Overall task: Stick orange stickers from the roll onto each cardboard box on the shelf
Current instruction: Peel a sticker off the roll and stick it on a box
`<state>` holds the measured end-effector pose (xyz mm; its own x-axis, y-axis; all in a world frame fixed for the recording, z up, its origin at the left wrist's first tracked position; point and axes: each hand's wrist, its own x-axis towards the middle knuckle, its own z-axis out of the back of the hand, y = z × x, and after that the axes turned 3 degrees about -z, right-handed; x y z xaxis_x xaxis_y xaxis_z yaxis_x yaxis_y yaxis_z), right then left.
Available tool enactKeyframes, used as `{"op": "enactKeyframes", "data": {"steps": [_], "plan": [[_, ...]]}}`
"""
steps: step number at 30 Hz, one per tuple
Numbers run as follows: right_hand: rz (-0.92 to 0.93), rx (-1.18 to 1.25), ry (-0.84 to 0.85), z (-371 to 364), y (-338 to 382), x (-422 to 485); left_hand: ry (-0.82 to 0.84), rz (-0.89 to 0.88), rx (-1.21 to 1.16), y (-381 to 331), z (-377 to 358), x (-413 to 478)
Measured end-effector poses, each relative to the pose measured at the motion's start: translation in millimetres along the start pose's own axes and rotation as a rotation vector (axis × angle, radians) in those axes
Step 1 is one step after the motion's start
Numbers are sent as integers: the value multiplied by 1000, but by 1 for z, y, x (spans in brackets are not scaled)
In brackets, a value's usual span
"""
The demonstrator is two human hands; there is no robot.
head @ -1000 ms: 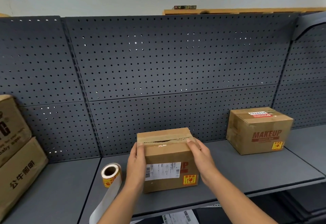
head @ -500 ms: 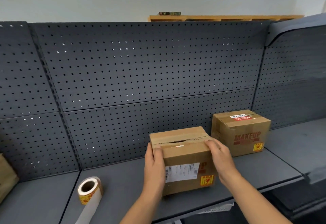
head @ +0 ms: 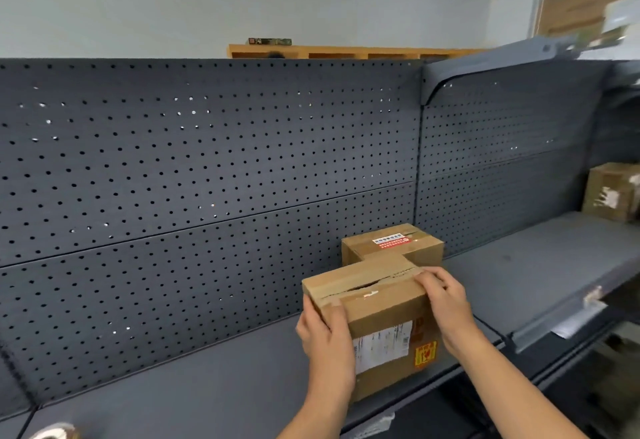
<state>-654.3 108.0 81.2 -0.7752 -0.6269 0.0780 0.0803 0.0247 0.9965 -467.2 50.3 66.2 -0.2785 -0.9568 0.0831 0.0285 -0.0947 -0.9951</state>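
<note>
Cardboard box (head: 377, 307), sticker (head: 425, 354) on, held by left hand (head: 325, 334), right hand (head: 446, 303) | step: likely re-shelving | next: fetch roll (head: 55, 431) left of box

Bottom edge cuts off the sticker roll (head: 54, 431).

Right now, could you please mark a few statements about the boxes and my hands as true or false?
1. The left hand and right hand both hold the near box. True.
2. The orange sticker is on the near box's top. False: it is on the front, lower right.
3. A second box stands right behind it. True.
4. The sticker roll lies on the near box. False: it sits far off at lower left.
</note>
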Motion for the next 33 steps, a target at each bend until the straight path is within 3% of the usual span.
{"op": "enactKeyframes", "data": {"steps": [15, 27, 33], "plan": [[2, -53, -126, 85, -12, 77, 185, 89, 83, -6, -110, 16], [-54, -97, -108, 106, -29, 100, 265, 124, 141, 0, -128, 24], [-57, -149, -90, 109, -28, 101, 278, 20, 203, 3, -124, 27]]}}
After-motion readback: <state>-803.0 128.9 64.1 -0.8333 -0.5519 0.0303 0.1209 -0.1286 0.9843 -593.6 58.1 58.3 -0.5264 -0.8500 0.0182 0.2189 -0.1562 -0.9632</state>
